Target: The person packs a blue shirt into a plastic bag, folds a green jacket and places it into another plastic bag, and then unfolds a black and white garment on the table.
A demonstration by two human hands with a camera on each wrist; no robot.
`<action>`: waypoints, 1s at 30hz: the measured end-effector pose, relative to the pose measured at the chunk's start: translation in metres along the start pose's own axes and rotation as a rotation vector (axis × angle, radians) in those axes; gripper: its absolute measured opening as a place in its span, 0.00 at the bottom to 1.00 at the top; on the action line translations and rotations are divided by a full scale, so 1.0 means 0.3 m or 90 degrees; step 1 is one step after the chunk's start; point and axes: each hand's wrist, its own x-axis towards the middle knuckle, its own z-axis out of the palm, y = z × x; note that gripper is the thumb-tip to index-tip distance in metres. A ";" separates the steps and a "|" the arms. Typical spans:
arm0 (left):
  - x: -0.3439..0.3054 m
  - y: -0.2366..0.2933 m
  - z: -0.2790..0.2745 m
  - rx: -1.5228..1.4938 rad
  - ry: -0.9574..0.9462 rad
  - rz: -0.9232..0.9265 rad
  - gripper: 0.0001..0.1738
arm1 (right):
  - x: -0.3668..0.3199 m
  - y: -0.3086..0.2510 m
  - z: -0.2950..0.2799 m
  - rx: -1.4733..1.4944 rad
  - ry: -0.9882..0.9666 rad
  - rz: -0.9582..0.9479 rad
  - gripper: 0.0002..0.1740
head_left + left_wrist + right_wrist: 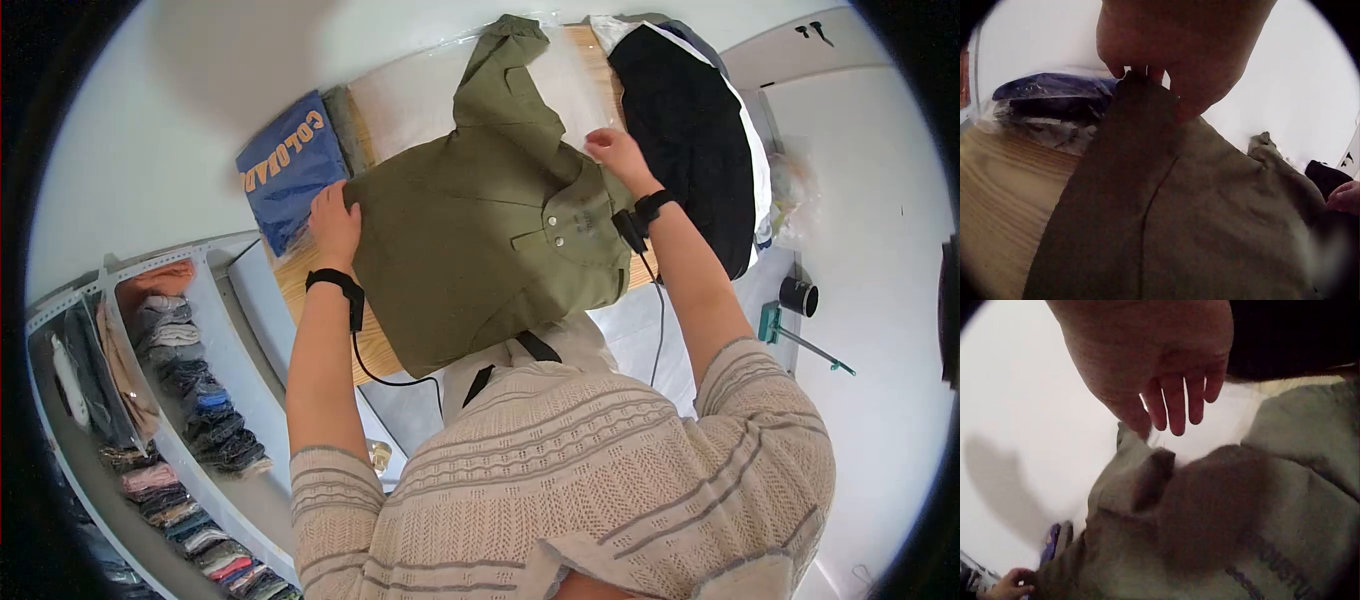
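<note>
An olive-green jacket (440,230) with snap buttons lies spread in front of me, one sleeve (505,75) stretched toward the wall. My left hand (336,225) pinches the hem corner at its left; in the left wrist view the cloth (1147,137) runs up between thumb and fingers. Over the collar end hovers my right hand (618,158), its fingers loosely bent. In the right wrist view these fingers (1174,409) hang apart above the collar, holding nothing. Dark lettering shows inside the jacket near the collar (1272,556).
A bagged blue garment (290,165) with yellow letters lies left of the jacket on the wooden table (375,345). Dark and white clothes (690,140) are piled at the right. Shelves of folded clothes (205,400) stand at left. Cables (400,382) hang from both wrist cameras.
</note>
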 end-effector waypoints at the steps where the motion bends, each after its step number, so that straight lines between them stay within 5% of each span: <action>1: 0.003 0.007 0.000 0.000 -0.001 0.002 0.25 | -0.002 0.005 0.032 0.006 -0.010 -0.007 0.20; 6: 0.030 0.022 -0.020 0.067 -0.045 0.004 0.17 | 0.089 -0.042 0.191 0.171 0.044 0.044 0.33; 8: 0.032 0.010 -0.015 0.058 -0.039 0.024 0.14 | 0.178 -0.048 0.241 0.259 0.096 0.153 0.39; 10: 0.036 -0.007 -0.020 0.050 -0.034 0.043 0.11 | 0.211 -0.097 0.253 0.271 0.143 0.141 0.37; 13: 0.022 -0.017 -0.033 0.003 -0.033 0.064 0.09 | 0.224 -0.222 0.155 0.467 -0.216 0.232 0.27; 18: -0.042 -0.012 -0.124 -0.178 0.027 0.106 0.08 | 0.094 -0.330 0.019 0.555 -0.224 0.161 0.18; 22: -0.170 -0.078 -0.148 -0.199 0.025 0.104 0.07 | -0.095 -0.266 -0.076 0.143 -0.210 -0.157 0.19; 25: -0.286 -0.086 -0.161 -0.171 -0.020 0.117 0.09 | -0.265 -0.253 -0.099 0.082 -0.234 -0.066 0.18; 30: -0.462 -0.094 -0.041 -0.036 -0.209 0.172 0.11 | -0.403 -0.081 0.080 -0.347 -0.448 -0.395 0.14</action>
